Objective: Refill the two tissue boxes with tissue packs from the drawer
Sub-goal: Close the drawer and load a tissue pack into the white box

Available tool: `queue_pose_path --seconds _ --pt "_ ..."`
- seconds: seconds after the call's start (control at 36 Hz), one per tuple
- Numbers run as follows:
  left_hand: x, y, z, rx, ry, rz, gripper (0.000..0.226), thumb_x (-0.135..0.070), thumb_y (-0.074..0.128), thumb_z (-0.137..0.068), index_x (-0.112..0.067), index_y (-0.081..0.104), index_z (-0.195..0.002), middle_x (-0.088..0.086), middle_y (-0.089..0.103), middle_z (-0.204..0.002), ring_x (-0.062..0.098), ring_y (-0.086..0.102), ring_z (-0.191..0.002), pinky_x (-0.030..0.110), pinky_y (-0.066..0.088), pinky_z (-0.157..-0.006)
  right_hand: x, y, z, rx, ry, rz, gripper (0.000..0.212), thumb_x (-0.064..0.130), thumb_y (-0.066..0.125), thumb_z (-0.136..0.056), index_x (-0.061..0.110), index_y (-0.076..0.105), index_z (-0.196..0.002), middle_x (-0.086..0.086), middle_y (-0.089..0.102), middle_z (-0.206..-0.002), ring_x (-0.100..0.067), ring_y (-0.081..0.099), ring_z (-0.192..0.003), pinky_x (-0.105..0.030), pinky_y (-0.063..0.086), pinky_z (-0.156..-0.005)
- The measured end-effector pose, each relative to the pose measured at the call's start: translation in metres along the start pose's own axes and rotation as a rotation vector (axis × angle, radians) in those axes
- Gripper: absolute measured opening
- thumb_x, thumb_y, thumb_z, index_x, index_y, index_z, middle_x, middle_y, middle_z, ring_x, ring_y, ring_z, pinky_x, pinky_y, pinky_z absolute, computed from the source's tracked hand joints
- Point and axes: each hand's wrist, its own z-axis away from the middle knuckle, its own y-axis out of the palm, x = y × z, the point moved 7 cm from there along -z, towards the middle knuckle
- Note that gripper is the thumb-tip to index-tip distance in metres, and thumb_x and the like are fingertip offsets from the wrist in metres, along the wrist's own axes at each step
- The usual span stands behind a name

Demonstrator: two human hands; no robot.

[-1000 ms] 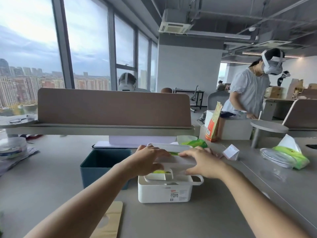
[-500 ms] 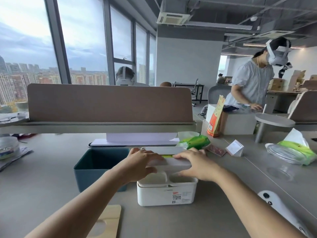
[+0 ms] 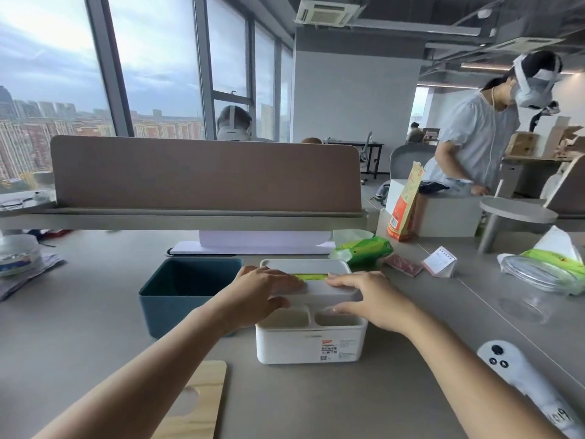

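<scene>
A white tissue box [image 3: 310,343] with two small front compartments stands on the desk before me. Its white lid [image 3: 316,269] lies flat on top, and a green tissue pack shows through the lid's slot [image 3: 311,276]. My left hand [image 3: 262,293] presses on the lid's left part, fingers flat. My right hand [image 3: 370,296] rests on the lid's right part. A dark teal tissue box [image 3: 186,289] without a lid stands just left of the white one. Its wooden lid [image 3: 196,403] lies at the near edge. A green tissue pack [image 3: 364,250] lies behind the white box.
A brown desk divider [image 3: 205,175] runs across the back. On the right lie another green tissue pack [image 3: 557,264], a clear plastic lid [image 3: 531,280], a small desk calendar [image 3: 440,261] and a white controller [image 3: 519,378]. A person [image 3: 474,137] stands at the far right.
The white lid has come down from a tilted, raised position onto the white box. Both hands have stayed on it and lowered with it. The view has tilted slightly downward.
</scene>
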Motion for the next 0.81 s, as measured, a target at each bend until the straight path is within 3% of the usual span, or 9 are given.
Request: queue_pose_path --seconds 0.14,0.22,0.39,0.5,0.56,0.69,0.81 --pt "0.001 0.005 0.002 -0.022 0.020 0.026 0.046 -0.035 0.059 -0.092 -0.046 0.048 -0.136 -0.022 0.046 -0.144 0.004 0.037 -0.138 0.031 0.024 -0.114 0.000 0.003 0.002 -0.030 -0.073 -0.017 0.061 0.037 0.077 -0.076 0.034 0.053 -0.133 0.022 0.046 -0.141 0.005 0.039 -0.132 -0.023 0.029 -0.113" --pt "0.001 0.007 0.002 -0.042 0.041 0.057 0.047 -0.031 0.060 -0.092 -0.043 0.050 -0.136 -0.017 0.048 -0.145 0.006 0.040 -0.137 0.030 0.027 -0.116 -0.003 0.005 0.001 -0.048 -0.091 -0.003 0.061 0.040 0.076 -0.076 0.034 0.054 -0.132 0.021 0.046 -0.141 0.006 0.038 -0.131 -0.025 0.030 -0.114" --pt "0.001 0.006 -0.001 -0.014 0.049 0.070 0.047 -0.026 0.063 -0.091 -0.036 0.052 -0.136 -0.014 0.051 -0.143 0.005 0.043 -0.135 0.014 0.021 -0.112 -0.002 0.005 -0.001 -0.040 -0.094 0.015 0.061 0.040 0.076 -0.076 0.034 0.054 -0.132 0.026 0.045 -0.140 0.004 0.038 -0.133 -0.025 0.029 -0.114" --pt "0.003 -0.002 -0.013 0.087 -0.014 0.100 0.049 -0.036 0.071 -0.083 -0.040 0.058 -0.130 -0.014 0.059 -0.134 0.012 0.053 -0.123 0.029 0.039 -0.107 -0.002 0.000 -0.006 -0.003 -0.055 -0.020 0.061 0.053 0.075 -0.072 0.032 0.060 -0.127 0.024 0.051 -0.136 0.002 0.047 -0.124 -0.020 0.036 -0.102" --pt "0.003 -0.007 -0.019 0.108 -0.039 0.113 0.061 -0.046 0.073 -0.078 -0.035 0.054 -0.135 -0.011 0.056 -0.138 0.013 0.051 -0.124 0.030 0.039 -0.106 -0.001 -0.006 -0.012 -0.031 -0.045 -0.038 0.062 0.057 0.073 -0.071 0.032 0.060 -0.126 0.021 0.053 -0.136 -0.002 0.048 -0.126 -0.023 0.038 -0.101" --pt "0.024 -0.012 -0.029 0.191 -0.173 0.091 0.101 -0.065 0.074 -0.065 -0.028 0.031 -0.149 -0.007 0.032 -0.156 0.016 0.026 -0.143 0.036 0.024 -0.117 -0.003 -0.012 -0.025 0.015 0.004 -0.035 0.101 0.077 0.066 -0.057 0.032 0.039 -0.143 0.017 0.035 -0.151 -0.009 0.032 -0.139 -0.037 0.031 -0.114" --pt "0.031 -0.011 -0.031 0.280 -0.247 0.083 0.106 -0.067 0.075 -0.062 -0.025 0.031 -0.149 -0.002 0.044 -0.150 0.021 0.041 -0.135 0.035 0.035 -0.108 -0.006 -0.008 -0.032 0.123 0.054 -0.012 0.111 0.076 0.069 -0.056 0.029 0.029 -0.149 0.014 0.024 -0.157 -0.015 0.024 -0.144 -0.037 0.026 -0.114"
